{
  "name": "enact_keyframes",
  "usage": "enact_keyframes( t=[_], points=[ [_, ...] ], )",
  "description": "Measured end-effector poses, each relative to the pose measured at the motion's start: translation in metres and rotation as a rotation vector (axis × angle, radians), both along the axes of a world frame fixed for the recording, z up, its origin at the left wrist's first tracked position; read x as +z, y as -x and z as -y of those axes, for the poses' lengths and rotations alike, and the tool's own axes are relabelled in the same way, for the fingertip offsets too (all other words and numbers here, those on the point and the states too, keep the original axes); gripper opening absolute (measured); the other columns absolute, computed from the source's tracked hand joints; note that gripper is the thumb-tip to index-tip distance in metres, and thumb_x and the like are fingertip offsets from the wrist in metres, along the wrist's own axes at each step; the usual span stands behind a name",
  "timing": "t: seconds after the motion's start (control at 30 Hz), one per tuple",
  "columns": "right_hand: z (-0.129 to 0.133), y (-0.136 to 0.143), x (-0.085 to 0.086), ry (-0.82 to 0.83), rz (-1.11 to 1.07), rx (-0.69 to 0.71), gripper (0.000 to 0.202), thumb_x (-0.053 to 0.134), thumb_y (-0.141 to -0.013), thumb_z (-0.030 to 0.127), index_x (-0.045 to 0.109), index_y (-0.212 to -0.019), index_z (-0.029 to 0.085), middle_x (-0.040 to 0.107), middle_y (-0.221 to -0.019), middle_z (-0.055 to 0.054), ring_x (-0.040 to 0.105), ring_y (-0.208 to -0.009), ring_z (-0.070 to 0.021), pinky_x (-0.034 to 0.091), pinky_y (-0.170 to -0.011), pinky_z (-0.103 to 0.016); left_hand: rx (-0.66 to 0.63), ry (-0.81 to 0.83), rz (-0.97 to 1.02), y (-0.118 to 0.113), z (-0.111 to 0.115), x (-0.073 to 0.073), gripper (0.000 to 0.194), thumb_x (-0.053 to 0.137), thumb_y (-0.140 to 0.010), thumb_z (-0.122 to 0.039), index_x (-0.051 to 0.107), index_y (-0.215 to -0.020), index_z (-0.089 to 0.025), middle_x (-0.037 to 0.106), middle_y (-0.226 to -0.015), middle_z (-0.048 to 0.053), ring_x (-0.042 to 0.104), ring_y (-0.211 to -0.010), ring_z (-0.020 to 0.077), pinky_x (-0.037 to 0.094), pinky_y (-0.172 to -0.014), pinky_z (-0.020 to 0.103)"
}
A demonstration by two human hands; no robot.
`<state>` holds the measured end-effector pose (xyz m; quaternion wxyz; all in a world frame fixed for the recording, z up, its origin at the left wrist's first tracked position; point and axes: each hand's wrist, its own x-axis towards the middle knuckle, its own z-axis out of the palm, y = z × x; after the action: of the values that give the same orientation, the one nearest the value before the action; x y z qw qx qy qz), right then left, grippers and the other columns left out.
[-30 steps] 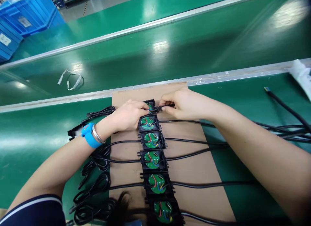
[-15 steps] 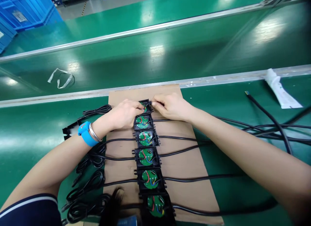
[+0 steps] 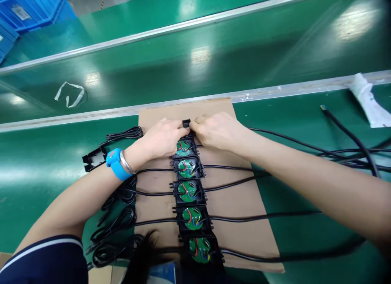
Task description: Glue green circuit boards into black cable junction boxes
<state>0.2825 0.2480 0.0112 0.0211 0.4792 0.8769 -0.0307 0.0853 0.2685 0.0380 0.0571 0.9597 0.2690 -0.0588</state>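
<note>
Several open black housings with round green circuit boards and coloured wires stand in a column on a cardboard sheet (image 3: 155, 206). At the far end, my left hand (image 3: 165, 137) has its fingers closed on the left side of the farthest housing (image 3: 186, 123). My right hand (image 3: 214, 131) pinches at that housing's right side, where its cable enters; the fingers hide most of it. Just nearer lies a second housing (image 3: 183, 148), below my left fingers. Black cables run out of the housings to both sides.
Coiled black cables (image 3: 113, 251) and an empty black housing (image 3: 94, 158) lie left of the cardboard. Loose cables (image 3: 348, 141) and a white tube (image 3: 371, 103) are at right. Past the metal rail are a white strip (image 3: 70, 92) and blue crates (image 3: 36, 11).
My right fingers have closed in over the right side of the farthest housing. My left hand stays on it. The whole view has shifted slightly.
</note>
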Motion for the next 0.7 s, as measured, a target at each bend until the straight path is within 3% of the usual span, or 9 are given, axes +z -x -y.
enact_keyframes(
  t=[0.1, 0.2, 0.27, 0.47, 0.7],
  points=[
    [0.006, -0.005, -0.014, -0.042, -0.177, -0.046, 0.032, 0.038, -0.094, 0.02, 0.069, -0.097, 0.012, 0.069, -0.093, -0.017, 0.057, -0.08, -0.0246, 0.032, -0.061, -0.035, 0.01, -0.029, -0.065, -0.005, 0.001, 0.001, 0.042, 0.044, -0.085, -0.004, 0.07, -0.116, -0.014, 0.068, -0.106, 0.013, 0.066, -0.095, 0.0249, 0.047, -0.082, 0.037],
    [0.002, -0.013, -0.027, -0.033, -0.481, -0.059, 0.028, 0.045, -0.093, 0.027, 0.07, -0.09, 0.014, 0.066, -0.094, -0.014, 0.056, -0.093, -0.0251, 0.042, -0.079, -0.036, 0.026, -0.039, -0.059, -0.004, 0.002, 0.001, 0.045, 0.045, -0.084, -0.003, 0.068, -0.12, -0.016, 0.069, -0.11, 0.011, 0.066, -0.097, 0.0243, 0.047, -0.083, 0.036],
    [-0.004, -0.015, -0.032, -0.026, -0.596, -0.061, 0.024, 0.05, -0.091, 0.029, 0.07, -0.089, 0.015, 0.065, -0.09, -0.012, 0.056, -0.091, -0.024, 0.043, -0.087, -0.038, 0.038, -0.054, -0.026, -0.001, 0.003, -0.001, 0.048, 0.046, -0.082, -0.003, 0.064, -0.125, -0.015, 0.069, -0.113, 0.011, 0.066, -0.101, 0.0247, 0.047, -0.085, 0.037],
    [-0.009, -0.011, -0.035, -0.019, -0.696, -0.081, 0.016, 0.052, -0.086, 0.023, 0.066, -0.082, 0.018, 0.068, -0.082, -0.006, 0.057, -0.082, -0.0212, 0.044, -0.083, -0.037, 0.074, -0.121, 0.03, 0.005, 0.008, -0.01, 0.054, 0.047, -0.082, -0.005, 0.055, -0.135, -0.012, 0.068, -0.118, 0.013, 0.064, -0.105, 0.0254, 0.048, -0.088, 0.038],
    [-0.006, -0.014, -0.04, -0.013, -0.759, -0.065, 0.016, 0.05, -0.085, 0.023, 0.063, -0.078, 0.019, 0.065, -0.082, -0.007, 0.055, -0.085, -0.022, 0.043, -0.083, -0.037, -0.008, -0.144, -0.052, -0.002, 0.006, -0.006, 0.045, 0.041, -0.088, -0.005, 0.062, -0.128, -0.011, 0.068, -0.103, 0.013, 0.065, -0.093, 0.0245, 0.045, -0.078, 0.036]
  ],
)
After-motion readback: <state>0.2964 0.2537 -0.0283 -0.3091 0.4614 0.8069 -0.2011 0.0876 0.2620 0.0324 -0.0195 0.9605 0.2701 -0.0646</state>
